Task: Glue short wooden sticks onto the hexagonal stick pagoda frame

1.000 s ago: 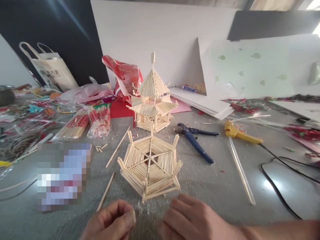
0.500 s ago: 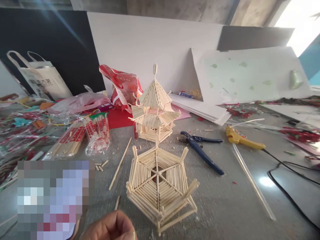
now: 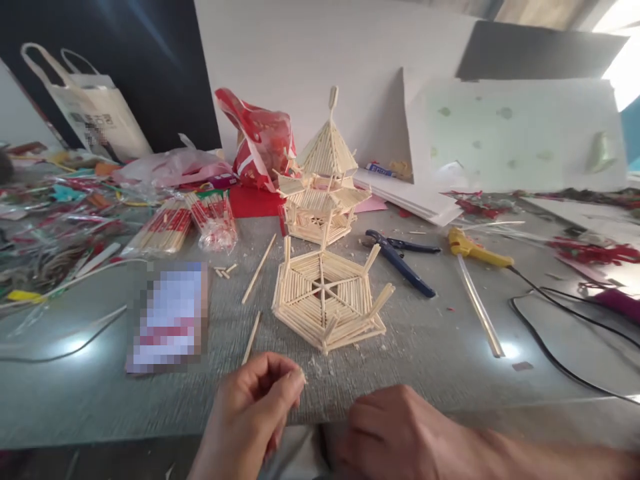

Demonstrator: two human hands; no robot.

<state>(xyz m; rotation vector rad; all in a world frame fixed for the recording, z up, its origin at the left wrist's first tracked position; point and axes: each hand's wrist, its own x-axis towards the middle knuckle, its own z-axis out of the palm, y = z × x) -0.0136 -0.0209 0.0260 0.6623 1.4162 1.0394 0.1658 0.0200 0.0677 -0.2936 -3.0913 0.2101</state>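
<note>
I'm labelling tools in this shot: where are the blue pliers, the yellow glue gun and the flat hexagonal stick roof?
blue pliers (image 3: 400, 262), head view, on a handle.
yellow glue gun (image 3: 475, 249), head view, on its body.
hexagonal stick roof (image 3: 325, 300), head view, near its centre.

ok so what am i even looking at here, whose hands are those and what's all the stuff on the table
This is one picture from a camera worn on a person's head, looking forward and down, so the two bare hands at the bottom are that person's own. The left hand has its fingertips pinched together; whether anything small is between them is too hard to tell. The right hand rests loosely curled at the edge of the grey table, holding nothing visible.

Just beyond the hands lies a hexagonal roof frame made of thin wooden sticks. Behind it stands a finished stick pagoda. Loose sticks lie to the left, beside wrapped chopstick bundles. To the right are blue-handled cutters and a yellow glue gun with a black cable.
</note>
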